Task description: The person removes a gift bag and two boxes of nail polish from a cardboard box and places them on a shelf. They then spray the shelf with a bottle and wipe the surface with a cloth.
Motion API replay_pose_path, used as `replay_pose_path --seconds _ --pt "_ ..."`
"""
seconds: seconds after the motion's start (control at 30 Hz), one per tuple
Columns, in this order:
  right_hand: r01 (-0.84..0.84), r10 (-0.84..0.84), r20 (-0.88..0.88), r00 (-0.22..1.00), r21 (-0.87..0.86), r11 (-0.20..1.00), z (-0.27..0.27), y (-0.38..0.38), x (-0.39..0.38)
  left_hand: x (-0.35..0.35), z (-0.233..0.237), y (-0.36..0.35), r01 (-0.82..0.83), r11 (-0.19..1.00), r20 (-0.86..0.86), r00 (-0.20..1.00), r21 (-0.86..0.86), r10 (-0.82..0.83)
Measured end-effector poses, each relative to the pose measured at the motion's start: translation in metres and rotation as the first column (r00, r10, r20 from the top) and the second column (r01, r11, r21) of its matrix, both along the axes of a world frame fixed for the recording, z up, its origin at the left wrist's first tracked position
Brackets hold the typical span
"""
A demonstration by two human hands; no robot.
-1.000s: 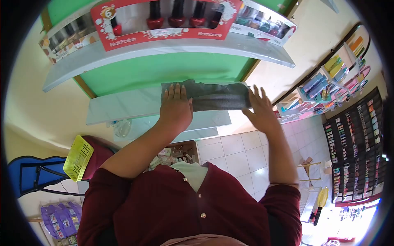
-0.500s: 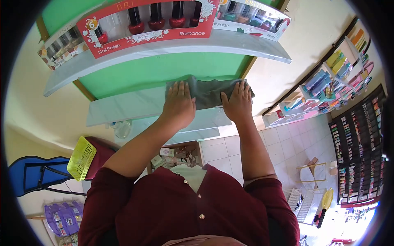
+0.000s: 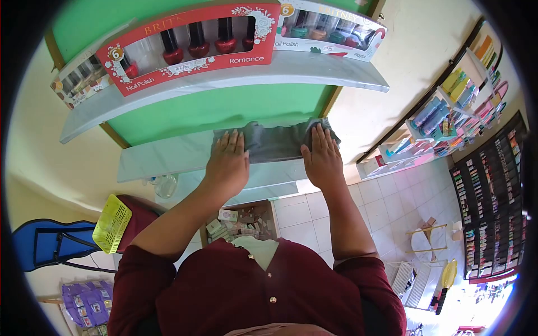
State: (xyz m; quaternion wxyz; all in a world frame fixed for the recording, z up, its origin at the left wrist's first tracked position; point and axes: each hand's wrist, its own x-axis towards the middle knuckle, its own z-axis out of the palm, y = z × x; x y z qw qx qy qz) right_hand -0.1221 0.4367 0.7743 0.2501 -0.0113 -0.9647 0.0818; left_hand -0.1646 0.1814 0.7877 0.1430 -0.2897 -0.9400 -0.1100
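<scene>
A dark grey cloth (image 3: 274,143) lies spread over the right part of a pale marbled shelf (image 3: 162,154). My left hand (image 3: 228,162) rests flat on the cloth's left end, fingers stretched out. On its right end lies my right hand (image 3: 323,157), also flat, with the thumb apart from the fingers. The shelf surface under the cloth is hidden. Above, an upper shelf (image 3: 241,79) holds a red nail polish box (image 3: 190,45), a white nail polish box (image 3: 330,31) and a beige one (image 3: 84,78).
Lower shelves (image 3: 263,193) sit beneath, with a clear glass object (image 3: 166,186) at the left. A box of small packages (image 3: 241,221), a yellow basket (image 3: 112,224) and a blue folding chair (image 3: 39,243) are below. Stocked shelves (image 3: 437,117) stand at the right.
My left hand has moved a little left with the cloth's left end under it. My right hand has shifted slightly left too. The view has tilted slightly, so the shelves appear lower.
</scene>
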Motion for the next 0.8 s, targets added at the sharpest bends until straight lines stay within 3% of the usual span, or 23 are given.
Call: replay_pose_path --seconds 0.07,0.17,0.23,0.33,0.53,0.63,0.8 --pt "0.087 -0.087 0.026 0.996 -0.016 0.996 -0.002 0.0 -0.006 -0.01 -0.007 0.02 -0.037 0.999 -0.008 0.999 -0.005 0.037" --pt "0.107 -0.107 0.022 0.994 -0.001 0.994 -0.003 -0.004 -0.011 -0.019 -0.003 0.061 0.043 0.999 -0.041 0.998 0.014 -0.042" --pt "0.062 -0.062 0.014 0.998 0.007 0.998 -0.005 0.001 -0.004 -0.017 0.002 0.081 0.21 0.977 0.004 0.978 0.022 -0.21" --pt "0.014 -0.014 0.003 1.0 0.015 1.0 0.002 0.002 0.018 -0.004 0.004 0.08 0.292 0.955 0.003 0.956 0.052 -0.292" --pt "0.024 -0.024 0.008 1.0 -0.013 1.0 0.002 0.022 0.041 -0.009 -0.001 0.061 0.166 0.986 -0.004 0.986 -0.029 -0.166" --pt "0.009 -0.009 -0.009 1.0 0.003 1.0 -0.002 0.033 0.045 -0.016 -0.004 0.083 0.124 0.992 -0.04 0.991 -0.026 -0.125" --pt "-0.021 0.02 -0.012 1.0 -0.113 0.993 -0.012 0.057 0.054 -0.027 -0.006 0.142 0.117 0.992 -0.066 0.991 -0.05 -0.12"
